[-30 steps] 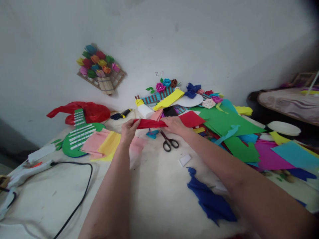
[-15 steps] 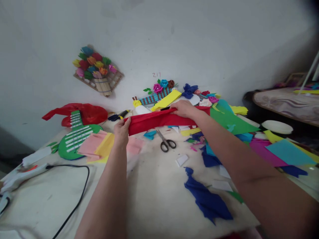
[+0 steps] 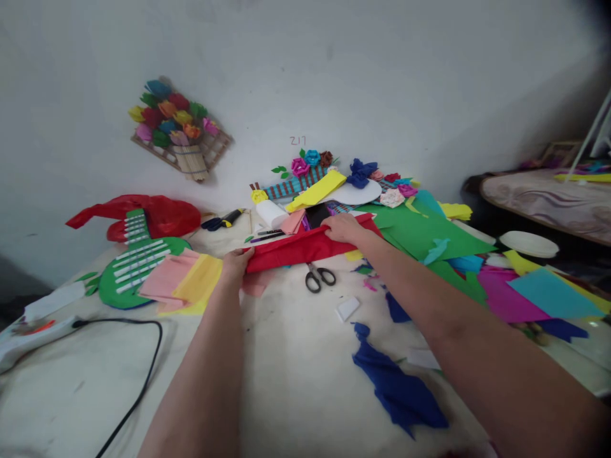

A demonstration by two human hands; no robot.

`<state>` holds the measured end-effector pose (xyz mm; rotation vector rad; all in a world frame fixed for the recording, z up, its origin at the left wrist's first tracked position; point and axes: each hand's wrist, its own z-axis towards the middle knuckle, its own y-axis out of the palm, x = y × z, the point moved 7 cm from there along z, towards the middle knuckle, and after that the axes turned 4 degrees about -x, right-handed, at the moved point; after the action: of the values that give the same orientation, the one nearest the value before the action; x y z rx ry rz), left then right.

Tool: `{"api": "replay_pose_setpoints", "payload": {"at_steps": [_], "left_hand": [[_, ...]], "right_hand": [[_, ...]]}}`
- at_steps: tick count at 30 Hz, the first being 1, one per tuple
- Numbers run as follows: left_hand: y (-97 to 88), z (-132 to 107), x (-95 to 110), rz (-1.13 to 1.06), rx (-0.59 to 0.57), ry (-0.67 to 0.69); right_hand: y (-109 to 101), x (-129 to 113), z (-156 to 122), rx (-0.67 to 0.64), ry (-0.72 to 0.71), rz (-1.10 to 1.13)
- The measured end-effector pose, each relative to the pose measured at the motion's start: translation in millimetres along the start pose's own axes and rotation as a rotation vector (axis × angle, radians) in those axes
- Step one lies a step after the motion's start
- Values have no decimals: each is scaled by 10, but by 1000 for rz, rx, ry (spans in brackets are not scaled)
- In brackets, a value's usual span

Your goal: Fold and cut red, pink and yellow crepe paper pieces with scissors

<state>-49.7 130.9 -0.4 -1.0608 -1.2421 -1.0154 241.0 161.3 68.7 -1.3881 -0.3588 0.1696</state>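
A folded strip of red crepe paper [image 3: 291, 249] stretches between both hands, low over the middle of the table. Its left end is pinched in my left hand [image 3: 235, 262]. My right hand [image 3: 344, 229] grips the strip's upper edge toward its right end. Just below the strip lie black-handled scissors [image 3: 319, 278], their blades mostly covered by the red paper. Pens [image 3: 267, 236] and a yellow folded strip [image 3: 317, 191] are behind it. A piece of crumpled dark blue paper [image 3: 396, 381] rests between my forearms.
At left are a green guitar-shaped craft [image 3: 143, 257], pink and yellow sheets [image 3: 198, 286] and a black cable [image 3: 155, 362] running to a white power strip [image 3: 38, 343]. Green paper [image 3: 443, 235] and a magenta sheet [image 3: 506, 292] lie right. Paper flowers [image 3: 176, 117] hang on the wall.
Both hands have lowered the red strip toward the table and nearer to me. It now covers the scissors' blades, while the pens behind it have come into view.
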Motion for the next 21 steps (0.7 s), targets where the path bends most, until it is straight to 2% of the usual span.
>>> {"api": "replay_pose_setpoints", "payload": {"at_steps": [4, 9, 14, 18, 21], "left_hand": [[-52, -1, 45, 220, 18, -15], [-107, 9, 95, 617, 29, 5], [-89, 40, 77, 735, 3, -8], [-71, 17, 131, 788, 1, 5], [-89, -8, 145, 794, 12, -17]], "right_hand": [[52, 38, 75, 24, 39, -11], [240, 12, 39, 114, -33, -55], [383, -21, -80, 237, -171, -136], [327, -69, -125, 321, -237, -200], [292, -88, -144, 317, -244, -205]]}}
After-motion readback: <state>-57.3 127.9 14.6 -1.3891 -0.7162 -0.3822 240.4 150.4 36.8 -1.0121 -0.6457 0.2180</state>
